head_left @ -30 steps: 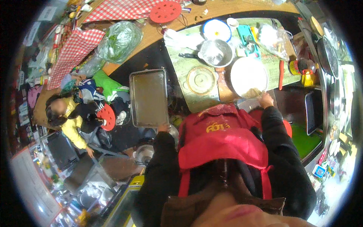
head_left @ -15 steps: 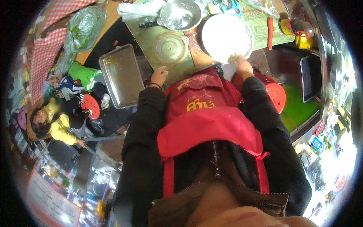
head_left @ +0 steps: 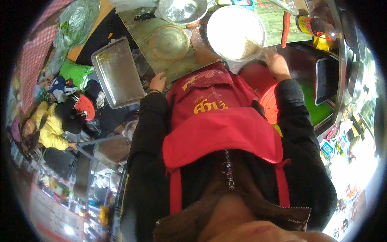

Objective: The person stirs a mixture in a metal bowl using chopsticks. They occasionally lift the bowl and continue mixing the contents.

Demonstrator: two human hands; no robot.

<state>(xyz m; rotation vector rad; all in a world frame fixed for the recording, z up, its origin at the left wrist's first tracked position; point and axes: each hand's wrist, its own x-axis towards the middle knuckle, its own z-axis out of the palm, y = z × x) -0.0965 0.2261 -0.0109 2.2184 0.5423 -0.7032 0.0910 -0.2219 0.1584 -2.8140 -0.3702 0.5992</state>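
My right hand is at the right rim of a round basin filled with bright white, probably powder. Its fingers are curled around something I cannot make out. A blurred beige patch shows inside the basin beside the fingertips. My left hand hangs by the near left edge of the green worktable, fingers loosely curled, nothing seen in them. A round, clear lid-like disc lies on the table between the hands, left of the basin. Behind the disc stands a metal pan with a dark handle.
A rectangular metal tray is left of my left hand. A red stool stands below my right forearm. A dark-capped bottle and a red stick-like object lie at far right. A person in yellow sits at left.
My right hand has moved right, from inside the basin's near edge to its right rim. My left hand has drawn back slightly toward me and left. The whole view has shifted a little.
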